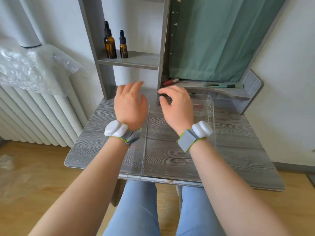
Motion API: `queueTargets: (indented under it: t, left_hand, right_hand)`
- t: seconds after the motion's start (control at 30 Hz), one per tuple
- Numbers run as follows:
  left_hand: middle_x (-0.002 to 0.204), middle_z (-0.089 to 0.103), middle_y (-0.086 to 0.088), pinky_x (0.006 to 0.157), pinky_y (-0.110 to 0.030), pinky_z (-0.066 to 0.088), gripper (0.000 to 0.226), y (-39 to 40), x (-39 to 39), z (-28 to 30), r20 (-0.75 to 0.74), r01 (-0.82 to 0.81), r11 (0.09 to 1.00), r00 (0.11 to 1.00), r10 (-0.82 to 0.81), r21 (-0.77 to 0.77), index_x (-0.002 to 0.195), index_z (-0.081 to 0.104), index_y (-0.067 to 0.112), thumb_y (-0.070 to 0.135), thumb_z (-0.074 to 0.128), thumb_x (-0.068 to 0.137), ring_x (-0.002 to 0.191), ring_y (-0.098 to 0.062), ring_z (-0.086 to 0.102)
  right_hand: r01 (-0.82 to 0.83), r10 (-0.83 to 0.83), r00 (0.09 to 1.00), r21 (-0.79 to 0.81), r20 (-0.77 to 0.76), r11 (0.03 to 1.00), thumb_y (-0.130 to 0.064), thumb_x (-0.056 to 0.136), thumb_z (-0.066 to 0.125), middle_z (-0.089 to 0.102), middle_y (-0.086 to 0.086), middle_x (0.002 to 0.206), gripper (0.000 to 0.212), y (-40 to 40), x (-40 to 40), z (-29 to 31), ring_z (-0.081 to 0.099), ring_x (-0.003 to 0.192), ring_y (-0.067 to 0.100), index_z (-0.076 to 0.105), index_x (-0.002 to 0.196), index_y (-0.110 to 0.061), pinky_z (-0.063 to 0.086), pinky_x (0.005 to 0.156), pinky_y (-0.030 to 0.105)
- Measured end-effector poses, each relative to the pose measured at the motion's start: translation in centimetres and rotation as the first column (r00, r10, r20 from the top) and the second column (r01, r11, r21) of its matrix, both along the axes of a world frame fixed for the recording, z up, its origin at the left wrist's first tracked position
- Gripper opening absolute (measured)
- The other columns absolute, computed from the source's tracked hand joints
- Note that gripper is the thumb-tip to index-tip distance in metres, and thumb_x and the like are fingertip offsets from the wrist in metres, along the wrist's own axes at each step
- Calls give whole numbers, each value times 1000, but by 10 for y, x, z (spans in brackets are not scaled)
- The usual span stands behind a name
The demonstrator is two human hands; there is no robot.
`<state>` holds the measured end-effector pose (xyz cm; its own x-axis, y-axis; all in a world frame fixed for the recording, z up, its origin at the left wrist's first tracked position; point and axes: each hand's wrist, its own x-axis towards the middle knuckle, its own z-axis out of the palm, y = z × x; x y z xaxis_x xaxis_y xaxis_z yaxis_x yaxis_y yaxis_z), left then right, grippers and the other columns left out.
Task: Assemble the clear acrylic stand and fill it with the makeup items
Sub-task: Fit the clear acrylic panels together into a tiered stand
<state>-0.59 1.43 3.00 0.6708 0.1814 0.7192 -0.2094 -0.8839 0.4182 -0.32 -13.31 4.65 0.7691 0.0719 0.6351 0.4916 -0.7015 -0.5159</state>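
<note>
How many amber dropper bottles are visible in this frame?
2. The taller bottle stands on the grey shelf, and the shorter bottle stands just right of it. None seem hidden.

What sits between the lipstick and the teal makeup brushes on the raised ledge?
Head view: bare grey wood ledge between the red lipstick tube and the teal-handled makeup brushes; nothing lies there.

The right hand (177, 106) covers the near-left corner of the clear acrylic tray (205, 108), and whether its curled fingers touch anything there cannot be told. The fingertips of the left hand (130, 104), toward eleven o'clock, are smeared by motion blur. At one o'clock, the makeup brushes (223, 85) and the reddish tube (170, 81) are too small to identify further, and the clear upright panel (144, 143) is nearly invisible against the desk (238, 150).
</note>
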Motion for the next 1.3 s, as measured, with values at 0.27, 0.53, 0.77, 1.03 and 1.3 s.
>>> queueTargets:
  t: [0.27, 0.53, 0.77, 1.03, 1.3]
  left_hand:
    - [78, 61, -15, 64, -33, 35, 30, 28, -5, -6, -420, -294, 924, 891, 173, -245, 67, 54, 10, 28, 48, 91, 85, -43, 58]
    - [50, 34, -5, 58, -30, 34, 41, 24, -4, 0, -447, -267, 919, 887, 117, -291, 50, 35, 10, 24, 52, 84, 61, -35, 39]
    - [60, 49, -13, 61, -33, 37, 47, 22, -2, 2, -467, -266, 924, 877, 114, -275, 55, 43, 8, 34, 44, 93, 66, -39, 49]
    - [120, 63, -12, 79, -36, 44, 22, 49, 5, 3, -662, -249, 968, 730, 171, -24, 101, 64, 23, 32, 69, 82, 107, -36, 56]
    - [115, 64, -15, 74, -34, 39, 18, 42, 2, -5, -720, -246, 966, 684, 118, -76, 84, 45, 27, 23, 62, 83, 106, -39, 60]
  right_hand:
    - [-61, 65, 998, -237, 8, 970, -11, 83, 60, 76, -5, 88, 20, 41, -1, -21, 57, 82, 30, 78, 88, -19, 51, 74, 39]
    - [-78, 58, 993, -207, -99, 975, -7, 86, 56, 76, -4, 90, 31, 38, -2, -28, 58, 89, 26, 77, 102, -22, 49, 74, 33]
    - [-80, 60, 990, -157, -128, 984, -6, 86, 57, 77, 0, 92, 30, 29, 5, -22, 59, 90, 29, 77, 104, -20, 49, 78, 35]
    - [0, 1, 997, 4, -77, 1000, -7, 86, 58, 75, -2, 96, 23, 19, 1, -22, 61, 94, 23, 75, 101, -15, 43, 84, 28]
    - [2, -1, 998, 25, -57, 1000, -6, 84, 59, 75, -2, 91, 21, 17, -2, -24, 62, 89, 25, 75, 95, -14, 49, 81, 33]
